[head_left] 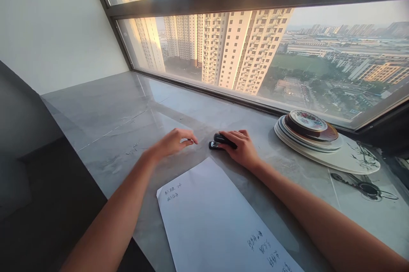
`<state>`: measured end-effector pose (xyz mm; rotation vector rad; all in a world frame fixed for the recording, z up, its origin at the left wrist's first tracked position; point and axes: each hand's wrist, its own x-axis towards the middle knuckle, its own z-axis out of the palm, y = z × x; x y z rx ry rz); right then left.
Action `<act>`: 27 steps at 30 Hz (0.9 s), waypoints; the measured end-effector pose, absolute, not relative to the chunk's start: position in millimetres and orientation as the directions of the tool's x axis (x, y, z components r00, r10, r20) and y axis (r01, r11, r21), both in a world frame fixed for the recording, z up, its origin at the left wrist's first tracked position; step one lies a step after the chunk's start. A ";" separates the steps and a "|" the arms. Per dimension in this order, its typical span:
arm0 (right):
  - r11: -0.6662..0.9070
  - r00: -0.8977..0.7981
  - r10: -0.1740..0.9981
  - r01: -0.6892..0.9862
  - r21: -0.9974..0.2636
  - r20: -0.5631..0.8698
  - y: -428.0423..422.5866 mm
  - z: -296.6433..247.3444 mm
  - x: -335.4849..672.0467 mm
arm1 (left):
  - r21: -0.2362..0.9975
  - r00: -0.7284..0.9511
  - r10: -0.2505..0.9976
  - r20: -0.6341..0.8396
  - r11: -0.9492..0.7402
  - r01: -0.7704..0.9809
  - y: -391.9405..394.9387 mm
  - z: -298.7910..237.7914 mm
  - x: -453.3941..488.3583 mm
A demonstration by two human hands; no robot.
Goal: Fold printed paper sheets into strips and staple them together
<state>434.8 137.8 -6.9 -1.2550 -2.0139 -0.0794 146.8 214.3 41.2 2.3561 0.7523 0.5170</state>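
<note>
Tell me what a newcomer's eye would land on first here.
Probably the window across the back, with tall towers outside. Next, near the middle, the right hand gripping a black stapler, just beyond a handwritten paper. Then the stacked plates at the right, close to the glass.

Through my feed, both forearms (123, 204) angle inward; my left hand (174, 141) has loosely curved fingers (189, 135), while my right hand (242, 147) curls palm-down in a grip.
</note>
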 end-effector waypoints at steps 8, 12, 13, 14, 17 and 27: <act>0.470 -0.210 0.763 0.830 -0.301 0.612 140.7 -11.7 435.6 | 0.569 0.826 0.564 -0.008 -0.677 0.468 108.2 64.4 87.1; 0.463 -0.206 0.772 0.831 -0.310 0.602 140.0 -10.9 435.8 | 0.466 0.824 0.550 -0.138 -0.698 0.544 33.5 41.4 85.1; 0.460 -0.205 0.774 0.832 -0.309 0.598 140.2 -11.1 435.9 | 0.427 0.796 0.586 -0.148 -0.688 0.586 20.1 36.9 81.5; 0.456 -0.205 0.777 0.835 -0.307 0.596 140.5 -11.4 435.8 | 0.389 0.778 0.610 -0.151 -0.687 0.614 9.2 33.3 76.6; 0.444 -0.199 0.779 0.845 -0.299 0.595 141.5 -12.8 435.0 | 0.260 0.775 0.622 -0.115 -0.734 0.628 -10.9 27.1 57.2; 0.576 -0.207 0.596 0.784 -0.233 0.776 125.5 5.2 430.7 | 0.240 0.722 0.682 0.117 -0.725 0.646 -11.0 38.9 12.0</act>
